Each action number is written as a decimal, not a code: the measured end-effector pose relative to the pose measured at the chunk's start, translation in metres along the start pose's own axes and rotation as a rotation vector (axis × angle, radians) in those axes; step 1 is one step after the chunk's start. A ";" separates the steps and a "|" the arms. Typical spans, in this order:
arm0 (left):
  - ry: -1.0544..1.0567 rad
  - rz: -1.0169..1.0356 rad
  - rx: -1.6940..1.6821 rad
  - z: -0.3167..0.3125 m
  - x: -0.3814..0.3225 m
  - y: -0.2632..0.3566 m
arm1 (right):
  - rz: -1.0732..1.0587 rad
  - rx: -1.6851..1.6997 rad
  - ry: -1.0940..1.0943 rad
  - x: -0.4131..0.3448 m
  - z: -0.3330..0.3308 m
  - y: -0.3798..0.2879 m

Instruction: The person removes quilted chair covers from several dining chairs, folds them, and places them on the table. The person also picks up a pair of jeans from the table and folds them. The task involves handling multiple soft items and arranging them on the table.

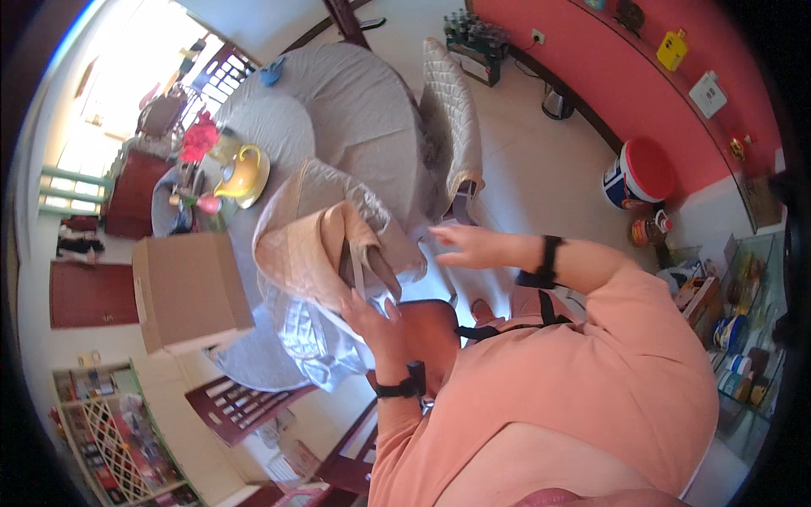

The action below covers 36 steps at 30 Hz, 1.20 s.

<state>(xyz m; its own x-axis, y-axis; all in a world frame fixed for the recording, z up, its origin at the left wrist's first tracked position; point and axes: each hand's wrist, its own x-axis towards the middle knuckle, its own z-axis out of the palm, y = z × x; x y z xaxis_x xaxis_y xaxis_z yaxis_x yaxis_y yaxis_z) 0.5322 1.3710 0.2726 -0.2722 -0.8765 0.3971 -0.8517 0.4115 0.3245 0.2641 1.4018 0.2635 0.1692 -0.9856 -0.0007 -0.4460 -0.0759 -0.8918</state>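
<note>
My left hand (380, 326) grips the edge of a beige quilted fabric cover (298, 260) with a folded peach-coloured edge and a pale strap. The cover bunches up in front of me, over the near side of a round table, and its lower folds look bright and silvery. Right of it, my right hand (466, 247) hangs in the air, slightly blurred. Its fingers are apart and nothing shows in them. Beyond that hand stands a chair dressed in a similar quilted cover (466, 120). Part of a brown seat (424, 336) shows below my left hand.
The round table wears a grey cloth (361, 108); a yellow teapot (244, 174), red flowers (199, 136) and a blue cloth (271, 73) are on it. A cardboard box (193, 288) is at left. A red-lidded bucket (640, 174), an electric kettle (557, 104) and a bottle crate (475, 54) stand on the floor.
</note>
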 end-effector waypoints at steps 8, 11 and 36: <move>-0.409 0.215 -0.567 0.105 0.025 0.102 | 0.658 0.456 0.610 -0.146 -0.131 0.123; -0.593 -0.345 -0.697 0.200 0.033 0.143 | 0.614 0.549 0.640 -0.161 -0.174 0.163; 0.032 -1.343 -1.348 0.197 0.073 0.260 | 0.334 -0.033 -0.190 0.236 -0.403 0.258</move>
<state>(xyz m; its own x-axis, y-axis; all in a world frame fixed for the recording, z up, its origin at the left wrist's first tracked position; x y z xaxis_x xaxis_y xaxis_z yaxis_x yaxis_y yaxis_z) 0.2030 1.3643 0.2168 0.1992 -0.7401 -0.6424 0.4070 -0.5338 0.7412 -0.1651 1.0887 0.2159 0.1682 -0.9113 -0.3758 -0.5313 0.2373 -0.8133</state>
